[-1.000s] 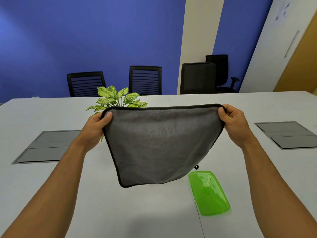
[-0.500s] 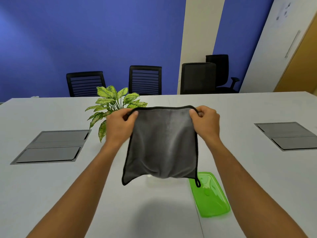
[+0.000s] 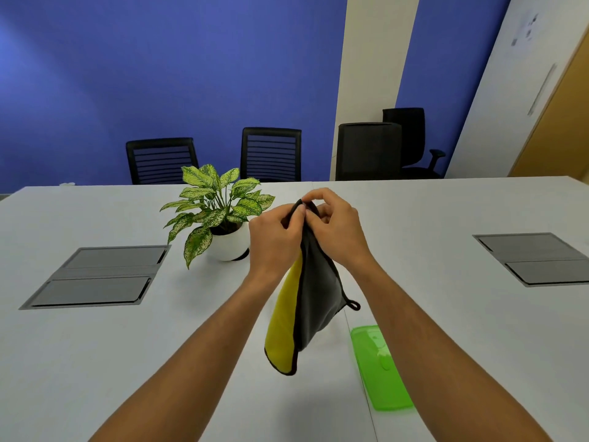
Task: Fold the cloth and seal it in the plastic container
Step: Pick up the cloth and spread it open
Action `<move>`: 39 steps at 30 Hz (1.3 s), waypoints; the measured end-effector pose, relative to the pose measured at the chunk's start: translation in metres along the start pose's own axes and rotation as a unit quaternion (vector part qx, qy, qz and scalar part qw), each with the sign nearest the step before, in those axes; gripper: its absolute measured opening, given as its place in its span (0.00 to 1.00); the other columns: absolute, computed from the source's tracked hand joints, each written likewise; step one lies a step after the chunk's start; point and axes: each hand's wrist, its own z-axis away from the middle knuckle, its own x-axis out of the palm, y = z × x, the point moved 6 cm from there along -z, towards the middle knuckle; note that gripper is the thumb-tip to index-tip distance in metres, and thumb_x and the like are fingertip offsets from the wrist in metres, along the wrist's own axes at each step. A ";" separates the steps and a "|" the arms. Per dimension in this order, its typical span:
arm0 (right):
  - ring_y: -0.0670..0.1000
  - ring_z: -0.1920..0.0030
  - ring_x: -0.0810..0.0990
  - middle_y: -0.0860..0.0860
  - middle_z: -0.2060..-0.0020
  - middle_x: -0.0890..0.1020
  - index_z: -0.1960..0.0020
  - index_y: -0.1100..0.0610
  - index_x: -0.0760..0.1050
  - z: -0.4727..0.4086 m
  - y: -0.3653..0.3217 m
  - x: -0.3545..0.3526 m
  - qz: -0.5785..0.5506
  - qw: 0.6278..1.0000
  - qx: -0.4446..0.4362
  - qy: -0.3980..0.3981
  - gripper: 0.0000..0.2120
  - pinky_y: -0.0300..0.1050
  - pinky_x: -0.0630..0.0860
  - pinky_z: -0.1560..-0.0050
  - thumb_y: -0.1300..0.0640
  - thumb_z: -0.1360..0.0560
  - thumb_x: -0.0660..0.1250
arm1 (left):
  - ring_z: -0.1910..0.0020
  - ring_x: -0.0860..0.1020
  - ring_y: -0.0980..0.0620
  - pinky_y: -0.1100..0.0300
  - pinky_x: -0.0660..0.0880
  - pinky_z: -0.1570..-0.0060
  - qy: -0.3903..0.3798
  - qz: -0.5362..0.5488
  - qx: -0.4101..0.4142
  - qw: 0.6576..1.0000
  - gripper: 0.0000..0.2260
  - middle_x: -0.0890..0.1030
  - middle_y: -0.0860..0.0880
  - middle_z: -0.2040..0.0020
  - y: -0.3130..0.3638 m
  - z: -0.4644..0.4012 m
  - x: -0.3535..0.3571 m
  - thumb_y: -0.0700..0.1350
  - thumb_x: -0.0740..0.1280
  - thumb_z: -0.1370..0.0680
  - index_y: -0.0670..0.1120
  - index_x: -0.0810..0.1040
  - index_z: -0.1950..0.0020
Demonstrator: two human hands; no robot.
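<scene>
Your left hand (image 3: 274, 238) and right hand (image 3: 334, 225) are brought together above the table (image 3: 95, 352), fingertips touching at the top of the cloth (image 3: 315, 291). Both hands pinch the cloth's upper edge, where its black-bound corners meet. The exact overlap of the corners is hidden behind your fingers.

The cloth hangs in the air, doubled over on itself, clear of the table surface. Its grey face points right and toward you; a yellow face (image 3: 282, 333) shows along the left side. A small black hanging loop (image 3: 353, 305) sticks out from the right edge. How neatly the lower edges line up cannot be told, because the fabric curls.

A green plastic lid (image 3: 379, 371) lies flat on the table below and right of the cloth. Your right forearm crosses its right side, so its full outline is not visible. The container body cannot be made out in this view.

A potted plant (image 3: 216, 212) in a white pot stands on the table just left of your left hand; the hand covers part of the pot's right side. Two grey cable hatches (image 3: 95, 275) are set into the table, well apart to left and right; the right one is cut off by the frame edge. Black office chairs (image 3: 271, 154) stand beyond the far table edge against a blue wall.
</scene>
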 end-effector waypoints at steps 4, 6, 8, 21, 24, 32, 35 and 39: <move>0.44 0.58 0.81 0.46 0.58 0.82 0.51 0.53 0.79 -0.001 0.001 -0.006 -0.006 1.000 0.000 0.009 0.04 0.32 0.78 0.57 0.56 0.25 0.69 | 0.69 0.76 0.62 0.74 0.67 0.70 0.018 0.004 -0.002 1.000 0.08 0.79 0.58 0.70 0.001 0.001 -0.003 0.45 0.67 0.22 0.47 0.86 0.55; 0.45 0.57 0.81 0.47 0.57 0.82 0.50 0.53 0.79 -0.001 0.001 -0.005 -0.006 1.000 0.002 0.002 0.04 0.36 0.80 0.55 0.56 0.25 0.69 | 0.68 0.77 0.62 0.73 0.68 0.69 0.039 -0.004 0.002 0.999 0.07 0.80 0.57 0.69 0.002 0.001 -0.005 0.45 0.67 0.22 0.47 0.86 0.54; 0.45 0.56 0.81 0.47 0.56 0.82 0.49 0.54 0.80 -0.002 0.000 -0.003 0.005 1.000 0.000 -0.012 0.05 0.36 0.79 0.54 0.57 0.24 0.67 | 0.66 0.79 0.59 0.71 0.71 0.67 0.051 -0.023 0.012 0.998 0.07 0.83 0.54 0.66 0.003 0.002 -0.006 0.46 0.67 0.22 0.47 0.86 0.52; 0.43 0.61 0.82 0.41 0.63 0.81 0.55 0.49 0.80 -0.005 -0.002 -0.010 -0.024 0.999 0.020 -0.017 0.06 0.31 0.78 0.61 0.47 0.26 0.69 | 0.60 0.77 0.50 0.50 0.78 0.62 -0.051 -0.111 0.089 0.988 0.11 0.81 0.48 0.60 0.002 0.014 0.014 0.51 0.66 0.23 0.45 0.81 0.50; 0.45 0.60 0.82 0.46 0.61 0.82 0.52 0.52 0.80 -0.007 0.001 -0.016 -0.009 0.999 0.016 -0.029 0.05 0.34 0.79 0.60 0.52 0.24 0.68 | 0.54 0.74 0.51 0.52 0.75 0.56 -0.096 -0.070 0.093 0.989 0.15 0.80 0.50 0.56 -0.005 0.016 0.016 0.52 0.66 0.23 0.47 0.80 0.40; 0.48 0.54 0.78 0.47 0.54 0.79 0.49 0.50 0.75 -0.010 -0.006 -0.026 0.103 0.975 -0.050 -0.190 0.03 0.37 0.75 0.55 0.54 0.22 0.64 | 0.32 0.66 0.48 0.50 0.66 0.34 -0.161 -0.063 0.068 0.983 0.30 0.70 0.47 0.31 -0.029 -0.002 0.009 0.45 0.73 0.27 0.51 0.66 0.27; 0.44 0.57 0.77 0.46 0.55 0.78 0.49 0.48 0.73 -0.007 -0.009 -0.031 0.138 0.960 -0.077 -0.231 0.03 0.31 0.72 0.58 0.53 0.22 0.63 | 0.27 0.60 0.48 0.48 0.59 0.30 -0.244 -0.092 0.084 0.962 0.25 0.66 0.49 0.27 -0.034 -0.009 0.013 0.47 0.75 0.29 0.51 0.73 0.34; 0.43 0.55 0.77 0.43 0.55 0.77 0.49 0.47 0.73 -0.008 -0.006 -0.045 0.142 0.962 -0.092 -0.215 0.03 0.30 0.70 0.57 0.53 0.22 0.62 | 0.31 0.66 0.51 0.55 0.63 0.34 -0.363 -0.096 0.041 0.926 0.20 0.72 0.51 0.31 -0.051 -0.009 0.016 0.49 0.75 0.28 0.47 0.77 0.38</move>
